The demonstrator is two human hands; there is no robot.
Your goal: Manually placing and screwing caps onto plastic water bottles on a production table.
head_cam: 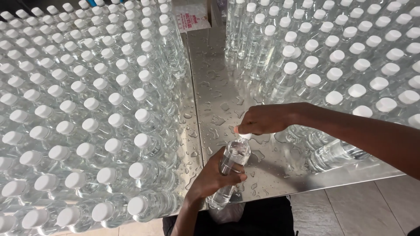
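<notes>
- Head view, left half of the frame: a dense block of clear plastic bottles with white caps (87,109) stands upright on the wet metal desk (218,87), row on row, reaching down to the desk's near edge at lower left.
- Lower centre: the left hand (214,175) is wrapped around the body of a clear bottle (232,164) — fingers closed on it, holding it tilted at the near edge of the desk, partly over the person's lap.
- Just above it, centre: the right hand (262,119) is closed over the bottle's neck, its fingertips pinching the white cap (245,136). Whether the cap is fully seated I cannot tell.
- Centre strip: the bare desk between the two blocks is beaded with water drops.
- Right half: a second block of capped bottles (350,57) fills the upper right; one bottle (334,153) lies on its side below the right forearm.
- Risks, as I judge them: the wet plastic could slip in the left hand, and the bottle would drop off the edge to the tiled floor (350,209). A cap set crooked may leak. The right forearm, close over the nearest rows, could topple them — they stand tightly packed, so one would knock others over.
</notes>
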